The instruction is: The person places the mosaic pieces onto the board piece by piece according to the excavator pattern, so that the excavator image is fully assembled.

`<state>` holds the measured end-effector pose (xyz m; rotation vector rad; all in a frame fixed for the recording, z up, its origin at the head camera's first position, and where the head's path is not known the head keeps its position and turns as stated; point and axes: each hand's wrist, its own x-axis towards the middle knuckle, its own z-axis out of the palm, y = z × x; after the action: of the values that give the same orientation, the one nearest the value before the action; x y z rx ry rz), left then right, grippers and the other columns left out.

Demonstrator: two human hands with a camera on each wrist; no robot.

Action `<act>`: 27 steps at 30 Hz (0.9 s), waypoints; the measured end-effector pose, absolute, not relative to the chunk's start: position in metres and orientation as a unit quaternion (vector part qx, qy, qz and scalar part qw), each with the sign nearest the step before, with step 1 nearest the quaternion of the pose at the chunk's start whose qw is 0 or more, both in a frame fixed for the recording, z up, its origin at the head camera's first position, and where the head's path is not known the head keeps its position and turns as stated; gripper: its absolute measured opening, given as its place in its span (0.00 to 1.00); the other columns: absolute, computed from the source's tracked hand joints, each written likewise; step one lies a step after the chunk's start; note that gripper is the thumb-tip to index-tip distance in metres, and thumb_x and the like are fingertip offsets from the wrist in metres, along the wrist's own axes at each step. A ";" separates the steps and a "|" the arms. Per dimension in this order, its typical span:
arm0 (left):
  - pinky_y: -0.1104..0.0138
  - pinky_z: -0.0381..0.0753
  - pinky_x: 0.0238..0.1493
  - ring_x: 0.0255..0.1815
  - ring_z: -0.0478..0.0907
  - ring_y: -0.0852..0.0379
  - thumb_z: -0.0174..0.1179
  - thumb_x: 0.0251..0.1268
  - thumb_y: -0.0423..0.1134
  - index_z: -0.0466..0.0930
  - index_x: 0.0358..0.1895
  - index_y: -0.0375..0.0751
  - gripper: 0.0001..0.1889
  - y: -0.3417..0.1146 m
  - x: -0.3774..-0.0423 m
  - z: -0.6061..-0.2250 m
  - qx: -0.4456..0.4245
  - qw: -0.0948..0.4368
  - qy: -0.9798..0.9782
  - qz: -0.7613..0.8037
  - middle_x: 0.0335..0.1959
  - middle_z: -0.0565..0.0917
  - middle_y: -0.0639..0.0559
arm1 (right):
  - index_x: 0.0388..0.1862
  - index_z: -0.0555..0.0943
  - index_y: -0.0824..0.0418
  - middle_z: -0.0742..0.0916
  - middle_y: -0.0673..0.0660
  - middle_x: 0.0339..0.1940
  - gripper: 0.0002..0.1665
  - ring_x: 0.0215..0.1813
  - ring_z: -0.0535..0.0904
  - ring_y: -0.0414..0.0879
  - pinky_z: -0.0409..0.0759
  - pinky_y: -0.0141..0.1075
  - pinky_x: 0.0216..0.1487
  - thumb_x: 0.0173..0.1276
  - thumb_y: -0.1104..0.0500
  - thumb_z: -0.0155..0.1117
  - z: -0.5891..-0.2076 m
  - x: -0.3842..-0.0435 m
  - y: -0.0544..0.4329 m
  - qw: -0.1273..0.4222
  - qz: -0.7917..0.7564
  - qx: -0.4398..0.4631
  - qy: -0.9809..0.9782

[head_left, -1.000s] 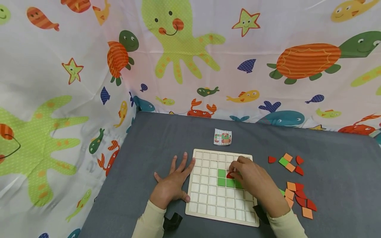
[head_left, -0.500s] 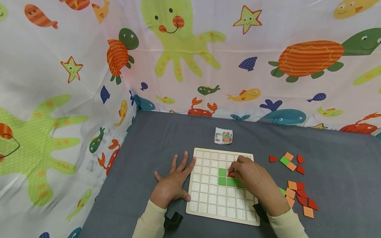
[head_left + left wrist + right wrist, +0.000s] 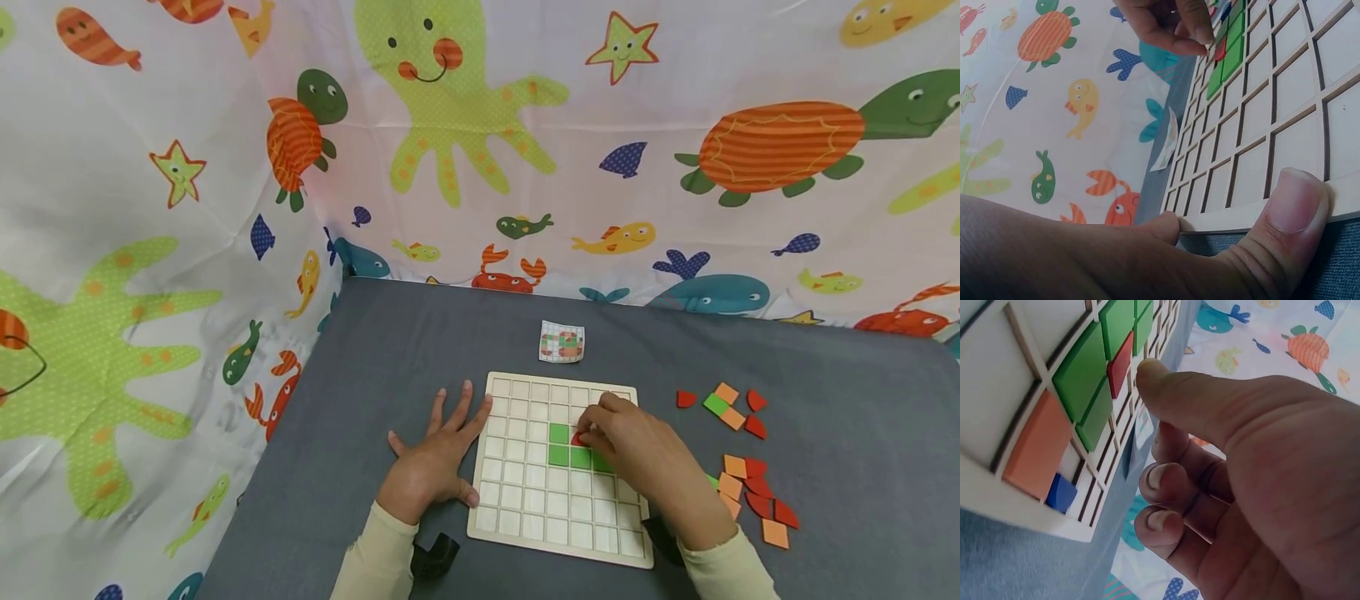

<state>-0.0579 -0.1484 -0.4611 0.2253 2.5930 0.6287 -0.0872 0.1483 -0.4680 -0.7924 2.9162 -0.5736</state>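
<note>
A wooden grid board (image 3: pixel 534 500) lies flat on the grey cloth of the bench (image 3: pixel 450 333). At the board's left edge, the left hand (image 3: pixel 427 475) has its grip spread, fingers splayed, with the thumb resting on the rim and the index fingertip against it. Over the right half of the board, the right hand (image 3: pixel 633 437) has its fingers bent and its thumb tip just beside a red piece (image 3: pixel 1120 365). The index fingertip is hidden behind the thumb in the right wrist view, so I cannot tell whether the right grip pinches that piece. The red piece sits inside the board, right of its middle, next to green squares (image 3: pixel 581 458). Nearer the board's right rim are an orange square (image 3: pixel 1038 447) and, just beside it, a small blue piece (image 3: pixel 1061 492) of unclear shape. Beyond the board's far edge lies a card (image 3: pixel 562 342) printed with a coloured grid pattern. Right of the board, well apart from its rim, are loose red pieces (image 3: pixel 786 513), loose orange squares (image 3: pixel 775 533) and a loose green square (image 3: pixel 716 405). Behind the board hangs a curtain (image 3: pixel 465 150) printed with sea animals.
</note>
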 end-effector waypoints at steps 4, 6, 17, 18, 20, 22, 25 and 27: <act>0.10 0.31 0.58 0.89 0.30 0.39 0.89 0.37 0.41 0.48 0.88 0.61 0.72 -0.148 -0.058 -0.460 0.082 0.233 0.941 0.230 0.90 0.38 0.54 | 0.41 0.88 0.51 0.82 0.45 0.36 0.06 0.31 0.75 0.36 0.77 0.33 0.29 0.69 0.59 0.77 -0.464 -0.087 0.154 0.041 -0.187 -0.249 0.949; 0.10 0.30 0.57 0.89 0.29 0.38 0.89 0.38 0.41 0.47 0.88 0.60 0.72 -0.149 -0.059 -0.461 0.084 0.236 0.940 0.233 0.90 0.38 0.53 | 0.41 0.87 0.52 0.81 0.45 0.35 0.05 0.31 0.74 0.36 0.75 0.34 0.28 0.70 0.58 0.76 -0.462 -0.087 0.157 0.048 -0.187 -0.240 0.951; 0.09 0.33 0.56 0.89 0.31 0.38 0.89 0.36 0.42 0.48 0.88 0.60 0.73 -0.147 -0.058 -0.461 0.084 0.227 0.945 0.219 0.90 0.40 0.53 | 0.43 0.86 0.52 0.79 0.43 0.30 0.07 0.26 0.70 0.36 0.71 0.34 0.25 0.70 0.56 0.77 -0.464 -0.083 0.191 0.041 -0.186 -0.181 0.965; 0.09 0.33 0.56 0.89 0.31 0.38 0.89 0.37 0.42 0.47 0.88 0.61 0.73 -0.148 -0.058 -0.461 0.084 0.227 0.945 0.220 0.90 0.39 0.53 | 0.42 0.86 0.53 0.80 0.43 0.29 0.07 0.26 0.70 0.37 0.71 0.35 0.26 0.70 0.56 0.77 -0.464 -0.083 0.194 0.037 -0.187 -0.177 0.966; 0.09 0.33 0.56 0.89 0.29 0.38 0.89 0.37 0.42 0.44 0.88 0.64 0.75 -0.150 -0.058 -0.468 0.088 0.222 0.945 0.225 0.90 0.37 0.55 | 0.43 0.86 0.54 0.82 0.44 0.30 0.07 0.27 0.72 0.37 0.72 0.35 0.26 0.71 0.56 0.77 -0.464 -0.083 0.200 0.029 -0.183 -0.169 0.968; 0.08 0.33 0.54 0.88 0.28 0.38 0.89 0.36 0.42 0.42 0.88 0.66 0.76 -0.152 -0.058 -0.474 0.094 0.215 0.945 0.230 0.90 0.35 0.56 | 0.44 0.86 0.55 0.83 0.46 0.32 0.08 0.28 0.73 0.38 0.73 0.36 0.26 0.71 0.56 0.76 -0.464 -0.083 0.205 0.018 -0.181 -0.159 0.970; 0.08 0.33 0.55 0.89 0.28 0.39 0.89 0.36 0.42 0.42 0.88 0.66 0.76 -0.151 -0.058 -0.474 0.095 0.216 0.944 0.231 0.90 0.35 0.56 | 0.45 0.86 0.58 0.85 0.51 0.36 0.09 0.30 0.76 0.41 0.76 0.36 0.26 0.70 0.58 0.77 -0.464 -0.082 0.213 -0.015 -0.173 -0.149 0.973; 0.09 0.32 0.56 0.89 0.29 0.39 0.89 0.36 0.42 0.45 0.88 0.64 0.74 -0.149 -0.058 -0.466 0.091 0.222 0.943 0.229 0.90 0.37 0.55 | 0.45 0.86 0.60 0.85 0.55 0.37 0.10 0.31 0.78 0.44 0.77 0.37 0.25 0.68 0.60 0.78 -0.465 -0.081 0.217 -0.045 -0.169 -0.145 0.974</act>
<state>-0.0577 -0.1494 -0.4663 0.2515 2.6062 0.6321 -0.0814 0.2173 -0.4651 -0.4690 3.1507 -0.5482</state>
